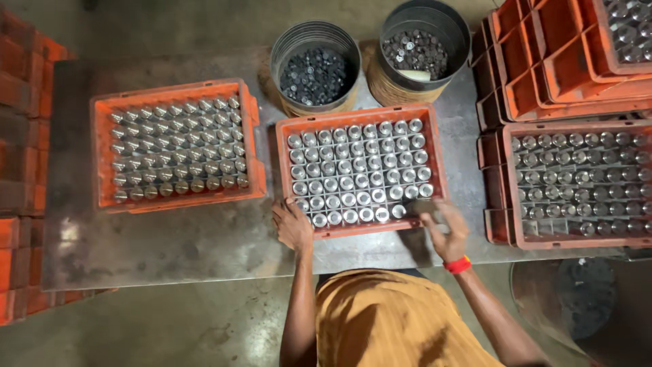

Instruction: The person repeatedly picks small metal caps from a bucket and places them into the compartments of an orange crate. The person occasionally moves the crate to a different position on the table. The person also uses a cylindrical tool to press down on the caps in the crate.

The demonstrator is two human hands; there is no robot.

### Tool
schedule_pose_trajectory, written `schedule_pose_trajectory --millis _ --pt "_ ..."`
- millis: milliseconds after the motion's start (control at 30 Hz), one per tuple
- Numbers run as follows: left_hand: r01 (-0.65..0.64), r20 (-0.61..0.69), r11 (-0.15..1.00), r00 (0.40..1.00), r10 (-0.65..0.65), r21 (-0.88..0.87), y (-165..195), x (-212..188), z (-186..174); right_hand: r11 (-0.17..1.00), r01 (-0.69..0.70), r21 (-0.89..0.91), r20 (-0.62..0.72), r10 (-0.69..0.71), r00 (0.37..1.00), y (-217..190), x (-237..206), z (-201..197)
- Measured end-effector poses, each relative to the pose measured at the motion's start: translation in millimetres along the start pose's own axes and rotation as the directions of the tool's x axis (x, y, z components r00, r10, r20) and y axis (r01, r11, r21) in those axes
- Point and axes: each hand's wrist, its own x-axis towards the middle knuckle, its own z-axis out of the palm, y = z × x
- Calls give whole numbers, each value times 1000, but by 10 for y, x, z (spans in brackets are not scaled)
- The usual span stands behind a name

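An orange plastic tray [282, 178] sits in front of me on the metal table, filled with rows of shiny metal cylinders [358, 170]. My left hand [292, 224] rests on the tray's near-left corner, fingers curled on its rim. My right hand [445, 230] hovers at the tray's near-right corner, blurred, with fingers curled around what looks like a small dark object; I cannot tell what it is. A red band circles my right wrist.
A second orange tray [100, 156] of cylinders lies at left. Two round metal buckets [316, 64] [424, 47] of small dark parts stand behind. Stacked orange trays [577, 177] fill the right side. Orange crates [20, 136] line the left edge. A dark drum [584, 299] stands at lower right.
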Motion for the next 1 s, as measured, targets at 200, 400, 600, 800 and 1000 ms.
schedule_pose_trajectory --millis 200,400,600,800,1000 --pt "50 45 998 998 -48 -41 10 20 -33 989 112 101 105 -122 987 -157 -17 262" --pt "53 244 990 970 -20 -131 -42 94 -254 983 102 151 197 -131 972 -287 131 604" --pt "-65 150 974 984 99 -219 -21 142 -361 980 128 152 265 -166 950 -370 443 869" --pt "-41 42 976 998 51 -215 -76 116 -364 953 214 213 136 -246 960 -545 392 1116" --pt "-24 36 973 999 33 -229 -82 166 -345 971 85 223 155 -121 981 -510 149 1028"
